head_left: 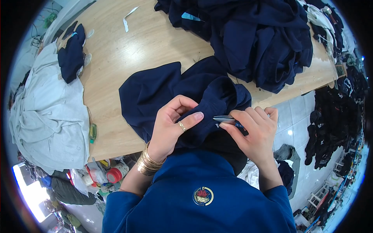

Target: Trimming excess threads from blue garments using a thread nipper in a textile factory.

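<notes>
A navy blue garment (153,95) lies partly on the table's near edge and hangs toward my lap. My left hand (171,123), with a ring and several gold bangles, pinches a fold of it between thumb and fingers. Close to that fold, on its right, my right hand (254,130) is closed around small thread snips (223,118). The snips' metal blades point left at the cloth. Whether they touch a thread is too small to tell. A tiny pale bit shows by the right thumb.
A large heap of navy cloth (264,37) covers the far right of the wooden table (112,70). White fabric (50,112) drapes over its left end, with a small navy piece (72,54) on top. A white strip (126,21) lies far back. Dark clothes (330,124) are piled at right.
</notes>
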Tool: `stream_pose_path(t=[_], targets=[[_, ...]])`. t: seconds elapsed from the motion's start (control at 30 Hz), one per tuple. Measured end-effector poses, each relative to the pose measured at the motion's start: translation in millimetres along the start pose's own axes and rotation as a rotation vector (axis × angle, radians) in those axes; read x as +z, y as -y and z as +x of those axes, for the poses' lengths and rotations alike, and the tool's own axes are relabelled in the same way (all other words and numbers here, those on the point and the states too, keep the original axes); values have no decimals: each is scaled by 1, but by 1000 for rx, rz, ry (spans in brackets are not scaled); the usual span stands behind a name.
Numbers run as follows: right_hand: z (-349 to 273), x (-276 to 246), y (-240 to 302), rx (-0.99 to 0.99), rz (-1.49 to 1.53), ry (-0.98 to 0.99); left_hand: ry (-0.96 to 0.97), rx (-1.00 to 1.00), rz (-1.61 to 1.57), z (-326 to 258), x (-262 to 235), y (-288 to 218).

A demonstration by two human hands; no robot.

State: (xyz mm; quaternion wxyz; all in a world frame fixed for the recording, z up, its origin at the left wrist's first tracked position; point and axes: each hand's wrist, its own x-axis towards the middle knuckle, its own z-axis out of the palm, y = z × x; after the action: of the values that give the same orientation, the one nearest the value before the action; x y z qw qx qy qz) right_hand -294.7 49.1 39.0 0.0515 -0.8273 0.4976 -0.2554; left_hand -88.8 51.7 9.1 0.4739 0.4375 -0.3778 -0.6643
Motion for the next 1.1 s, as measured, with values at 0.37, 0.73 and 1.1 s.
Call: stream_pose_path(t=[0.37,0.73,1.1], targets=[[-2,10,-1,-10,51,-67,23,-74,-154,2,-2,3],[-4,14,3,46,130,-70,47,-100,-197,1,-3,4],[-5,12,3,116,211,-78,29,-77,-214,1,-3,1]])
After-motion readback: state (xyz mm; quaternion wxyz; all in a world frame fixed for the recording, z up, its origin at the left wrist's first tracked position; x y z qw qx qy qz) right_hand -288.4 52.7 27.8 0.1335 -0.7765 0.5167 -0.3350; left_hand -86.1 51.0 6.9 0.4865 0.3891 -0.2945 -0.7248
